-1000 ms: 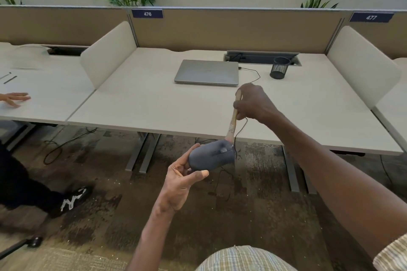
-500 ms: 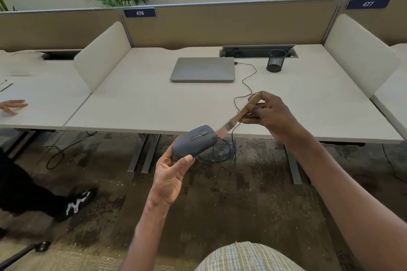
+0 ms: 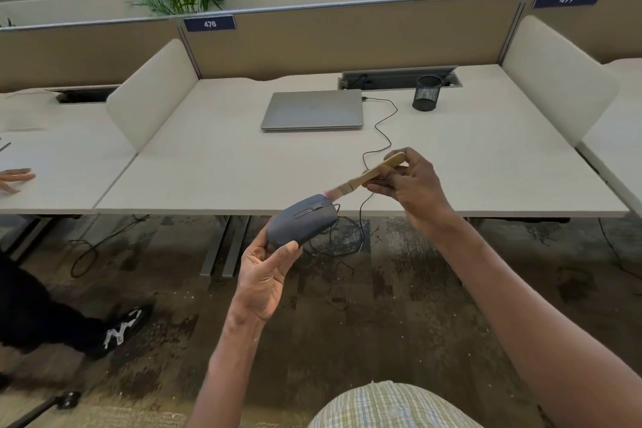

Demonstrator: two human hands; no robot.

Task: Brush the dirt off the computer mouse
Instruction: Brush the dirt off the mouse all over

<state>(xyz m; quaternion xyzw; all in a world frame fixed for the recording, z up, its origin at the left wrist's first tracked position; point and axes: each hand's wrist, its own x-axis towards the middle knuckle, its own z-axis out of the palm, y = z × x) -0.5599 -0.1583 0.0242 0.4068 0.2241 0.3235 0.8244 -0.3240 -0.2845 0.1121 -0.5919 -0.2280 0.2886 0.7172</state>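
Mouse (image 3: 303, 223) btwn L hand (image 3: 264, 274) fingers/thumb | brush (image 3: 364, 177) pinched R hand (image 3: 413, 184)

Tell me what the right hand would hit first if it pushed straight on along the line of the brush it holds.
The right hand pinches the wooden-handled brush, which points down-left. Its bristles already sit at the front end of the dark grey computer mouse, so the mouse comes first, then the left hand holding it.

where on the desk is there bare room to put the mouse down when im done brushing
Bare desk lies between the left divider and the closed laptop, and along the front edge left of the mouse. Another patch sits right of the pen cup. Crowded: the cable loops between laptop and brush.
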